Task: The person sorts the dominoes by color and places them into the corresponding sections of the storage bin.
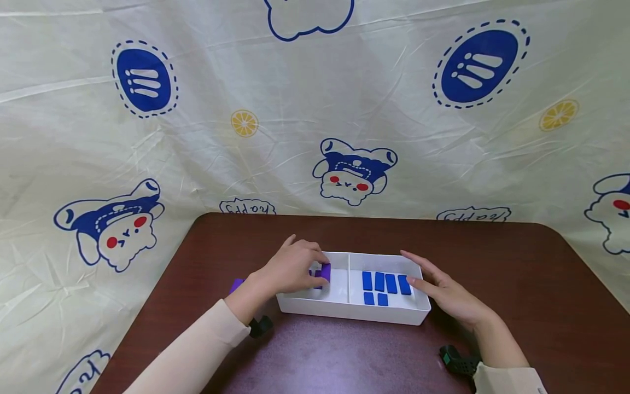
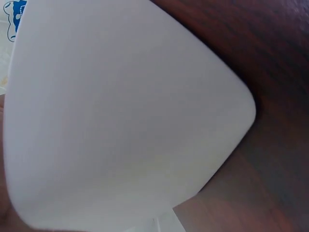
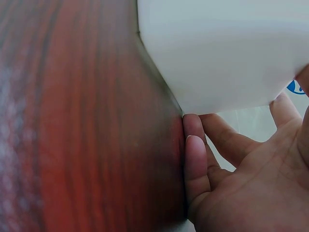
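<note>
A white two-compartment box (image 1: 354,314) sits on the table. My left hand (image 1: 292,268) reaches into its left compartment and pinches a purple block (image 1: 326,272) between thumb and fingers, near the divider. More purple shows beside that block, partly hidden by the hand. At the box's right end, my right hand (image 1: 450,295) holds the end wall, its thumb over the rim and its fingers around the outside. The right wrist view shows fingertips (image 3: 195,154) low against the outside, close to the tabletop. Several flat blue blocks (image 1: 379,282) lie in two rows in the right compartment.
Another purple piece (image 1: 237,284) shows on the table left of the box, partly behind my left forearm. The dark wooden table (image 1: 344,361) has a far edge against a printed white curtain (image 1: 295,164). Each wrist wears a dark strap.
</note>
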Demonstrator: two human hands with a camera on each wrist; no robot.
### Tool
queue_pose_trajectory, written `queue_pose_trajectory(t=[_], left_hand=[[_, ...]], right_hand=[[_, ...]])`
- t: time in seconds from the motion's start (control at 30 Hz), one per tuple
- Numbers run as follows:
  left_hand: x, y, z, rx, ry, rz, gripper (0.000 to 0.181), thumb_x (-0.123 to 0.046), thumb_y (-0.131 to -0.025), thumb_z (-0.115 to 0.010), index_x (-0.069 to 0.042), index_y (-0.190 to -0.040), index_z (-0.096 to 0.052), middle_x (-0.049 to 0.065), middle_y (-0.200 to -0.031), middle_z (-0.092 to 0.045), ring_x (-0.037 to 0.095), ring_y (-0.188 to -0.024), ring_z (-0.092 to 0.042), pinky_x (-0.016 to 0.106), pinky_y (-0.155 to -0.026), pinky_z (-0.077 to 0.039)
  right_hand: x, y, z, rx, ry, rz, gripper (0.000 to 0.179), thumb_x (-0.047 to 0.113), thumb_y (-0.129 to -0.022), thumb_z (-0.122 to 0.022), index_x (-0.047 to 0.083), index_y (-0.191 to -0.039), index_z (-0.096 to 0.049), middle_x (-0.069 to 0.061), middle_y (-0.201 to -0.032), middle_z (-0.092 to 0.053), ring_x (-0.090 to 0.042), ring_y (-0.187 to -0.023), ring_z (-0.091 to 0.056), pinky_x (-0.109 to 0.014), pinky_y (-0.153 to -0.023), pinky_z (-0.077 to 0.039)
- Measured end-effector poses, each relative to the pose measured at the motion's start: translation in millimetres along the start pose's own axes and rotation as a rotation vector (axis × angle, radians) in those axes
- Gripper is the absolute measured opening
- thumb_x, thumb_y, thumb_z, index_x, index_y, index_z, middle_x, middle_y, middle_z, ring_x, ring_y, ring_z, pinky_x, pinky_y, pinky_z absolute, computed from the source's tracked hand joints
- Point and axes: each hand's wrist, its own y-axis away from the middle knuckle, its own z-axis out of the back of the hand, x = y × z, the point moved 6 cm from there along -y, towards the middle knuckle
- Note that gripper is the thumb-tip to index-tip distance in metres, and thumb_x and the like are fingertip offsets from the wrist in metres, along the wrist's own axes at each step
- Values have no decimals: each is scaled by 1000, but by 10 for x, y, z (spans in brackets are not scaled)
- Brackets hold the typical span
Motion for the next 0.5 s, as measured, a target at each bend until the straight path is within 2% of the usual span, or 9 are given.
queue_pose_trajectory(t=[0.23, 0.5], left_hand=[[-38, -34, -76, 30, 9, 11, 39, -46, -79, -76, -26, -113, -73, -10, -111, -67, 17, -118, -54, 64, -113, -17], [-69, -76, -150, 17, -54, 25, 39, -50, -78, -75, -29, -111, -73, -11, -115, -67, 20, -124, -51, 65, -112, -18]], right_hand=[[1, 4, -1, 0, 1, 6, 60, 46, -96, -53, 49, -148, -23, -8, -163, -8, -47, -146, -6, -79, -99, -15], [13, 9, -1, 0, -3, 3, 60, 46, -96, -53, 50, -148, -23, -7, -163, -9, -46, -146, -6, -79, -99, -15]])
